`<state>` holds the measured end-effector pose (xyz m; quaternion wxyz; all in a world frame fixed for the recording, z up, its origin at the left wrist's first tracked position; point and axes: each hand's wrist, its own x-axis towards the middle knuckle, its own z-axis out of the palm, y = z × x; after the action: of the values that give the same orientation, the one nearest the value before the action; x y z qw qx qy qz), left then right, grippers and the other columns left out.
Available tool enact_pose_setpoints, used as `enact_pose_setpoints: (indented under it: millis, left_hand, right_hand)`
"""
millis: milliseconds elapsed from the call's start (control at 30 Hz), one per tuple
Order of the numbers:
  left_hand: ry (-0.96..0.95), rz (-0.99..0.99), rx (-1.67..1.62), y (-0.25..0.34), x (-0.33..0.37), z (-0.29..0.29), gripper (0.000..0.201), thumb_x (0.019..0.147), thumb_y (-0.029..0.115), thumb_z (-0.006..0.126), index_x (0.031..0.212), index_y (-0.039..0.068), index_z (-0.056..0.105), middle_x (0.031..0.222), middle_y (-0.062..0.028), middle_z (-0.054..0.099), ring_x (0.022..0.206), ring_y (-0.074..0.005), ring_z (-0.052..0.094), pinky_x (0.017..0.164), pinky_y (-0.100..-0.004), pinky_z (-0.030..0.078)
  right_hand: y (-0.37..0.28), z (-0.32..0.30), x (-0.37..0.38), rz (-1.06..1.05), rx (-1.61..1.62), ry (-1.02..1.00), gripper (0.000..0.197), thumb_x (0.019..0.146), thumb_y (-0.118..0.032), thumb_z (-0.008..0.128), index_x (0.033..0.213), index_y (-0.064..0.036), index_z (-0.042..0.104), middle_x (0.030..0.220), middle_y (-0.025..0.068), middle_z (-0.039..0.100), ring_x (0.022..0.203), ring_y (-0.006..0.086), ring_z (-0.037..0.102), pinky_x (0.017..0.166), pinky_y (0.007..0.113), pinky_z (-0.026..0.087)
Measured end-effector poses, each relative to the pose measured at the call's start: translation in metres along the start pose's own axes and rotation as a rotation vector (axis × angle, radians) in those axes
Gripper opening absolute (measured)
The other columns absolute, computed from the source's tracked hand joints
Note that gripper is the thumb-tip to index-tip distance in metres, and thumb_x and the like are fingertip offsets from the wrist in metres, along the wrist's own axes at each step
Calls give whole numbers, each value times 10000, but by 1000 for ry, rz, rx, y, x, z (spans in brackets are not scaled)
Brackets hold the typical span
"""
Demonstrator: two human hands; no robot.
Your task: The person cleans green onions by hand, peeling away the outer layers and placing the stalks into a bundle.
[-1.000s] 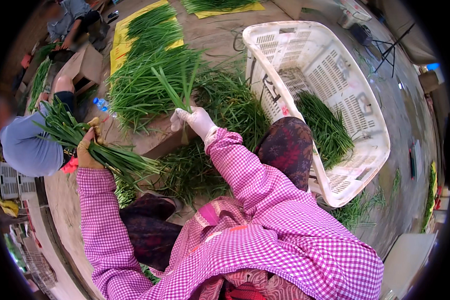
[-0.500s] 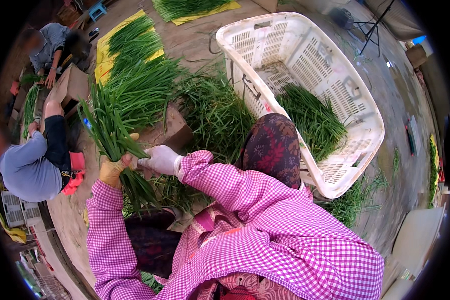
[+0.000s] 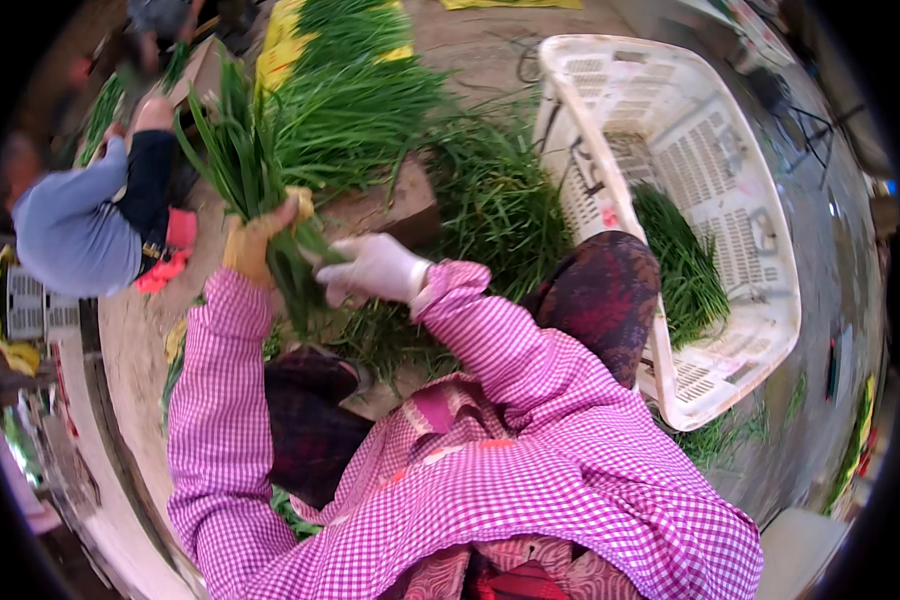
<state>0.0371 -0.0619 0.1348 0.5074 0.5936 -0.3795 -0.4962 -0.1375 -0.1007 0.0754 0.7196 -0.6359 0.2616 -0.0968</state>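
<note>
The left hand (image 3: pixel 263 238) is closed round the bunch (image 3: pixel 242 155), which stands tilted at the left, its two ends free; the right hand (image 3: pixel 375 270) has its fingers at the lower part, but whether they pinch anything I cannot tell. The bunch should be light, bendy and easily bruised, perhaps slippery if damp; a gentle grip round the gathered part seems best; beyond it are the pile (image 3: pixel 360 120), the heap (image 3: pixel 495 185) and, at the right, the crate (image 3: pixel 700 145) with greens (image 3: pixel 675 270).
</note>
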Motion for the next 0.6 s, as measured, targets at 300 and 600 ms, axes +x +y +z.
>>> enact_pose_setpoints:
  millis: [300,600]
  left_hand:
    - [189,117,-402,-3,2,-74,191,877,102,512,1021,-8,573,915,-125,635,808,-227,611,685,-380,537]
    - [269,-19,-383,-11,-2,-65,211,865,91,547,1047,-11,574,914,-128,643,724,-222,634,644,-380,559]
  right_hand:
    - [40,-34,21,-167,197,54,249,916,-159,516,1067,24,593,890,99,660,775,147,622,722,251,508]
    - [21,14,23,-427,-159,386,333,809,-380,641,1030,-130,631,845,87,663,756,207,641,692,302,496]
